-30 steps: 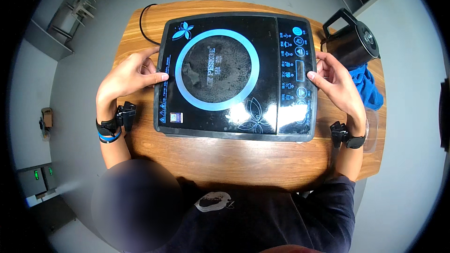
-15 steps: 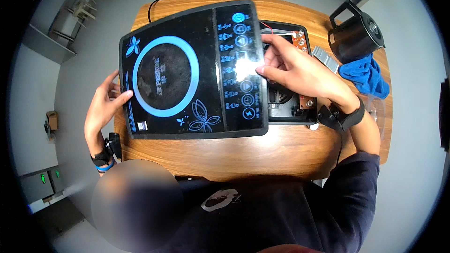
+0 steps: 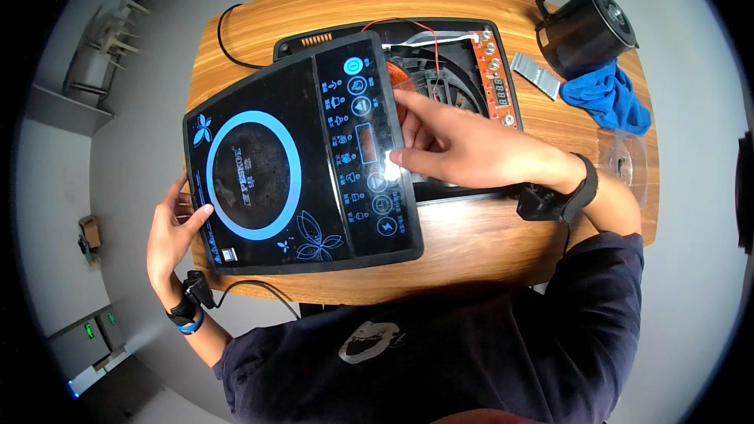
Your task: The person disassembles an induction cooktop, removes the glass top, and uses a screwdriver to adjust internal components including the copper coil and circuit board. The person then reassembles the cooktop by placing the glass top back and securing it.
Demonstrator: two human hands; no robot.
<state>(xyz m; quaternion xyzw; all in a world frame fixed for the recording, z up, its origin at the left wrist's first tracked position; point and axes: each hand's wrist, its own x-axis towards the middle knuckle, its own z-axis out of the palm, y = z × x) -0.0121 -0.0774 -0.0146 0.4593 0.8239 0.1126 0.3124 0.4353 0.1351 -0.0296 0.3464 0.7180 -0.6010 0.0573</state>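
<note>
Between my two hands is the black top panel of an induction cooker, with a blue ring and a strip of touch keys. My left hand grips its left edge, thumb on top. My right hand pinches the right edge between thumb and fingers. The panel is tilted and partly covers the cooker's opened black base. Inside the base show a copper coil, a black fan grille, an orange circuit board and a thin red wire.
A finned metal heat sink lies right of the base. Behind it stands a black jug beside a crumpled blue cloth. A clear plastic container is near my right forearm. A black cord curves over the table's far left edge.
Both hands have brought the panel left and toward me, off more of the base. The coil, fan grille and more of the circuit board now show.
</note>
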